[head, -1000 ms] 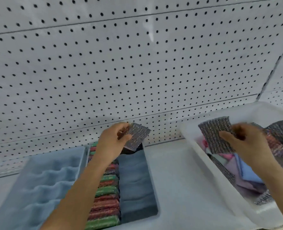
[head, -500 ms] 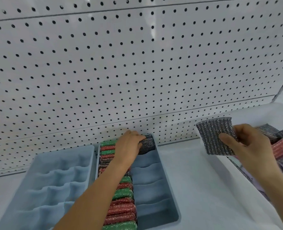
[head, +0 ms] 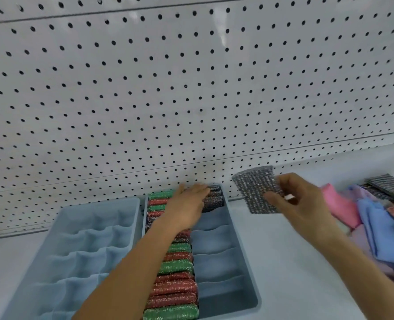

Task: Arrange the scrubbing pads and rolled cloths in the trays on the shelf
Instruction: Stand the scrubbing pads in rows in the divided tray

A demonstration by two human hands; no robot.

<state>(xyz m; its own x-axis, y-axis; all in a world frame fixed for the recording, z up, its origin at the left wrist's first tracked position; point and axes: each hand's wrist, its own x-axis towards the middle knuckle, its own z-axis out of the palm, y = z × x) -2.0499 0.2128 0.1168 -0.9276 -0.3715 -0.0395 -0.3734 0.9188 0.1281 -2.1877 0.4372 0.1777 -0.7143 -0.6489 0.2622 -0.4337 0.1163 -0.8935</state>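
- My left hand point(head: 186, 205) is lying flat, fingers loose, gripping nothing, resting over the grey pads point(head: 213, 197) in the far right slot of the middle tray point(head: 244, 262).
- My right hand point(head: 299, 204) is pinching a grey pad point(head: 256, 189) by its right edge, holding it upright above the shelf point(head: 290, 273), just right of the tray's far corner.
- The pad is looking light, soft and springy, its mesh rough enough not to slip; I am judging a light pinch at one edge enough.
- Red and green pads point(head: 175, 273) are filling the tray's left column.
- Cloths point(head: 376, 227) are lying in a heap at the shelf's right edge.
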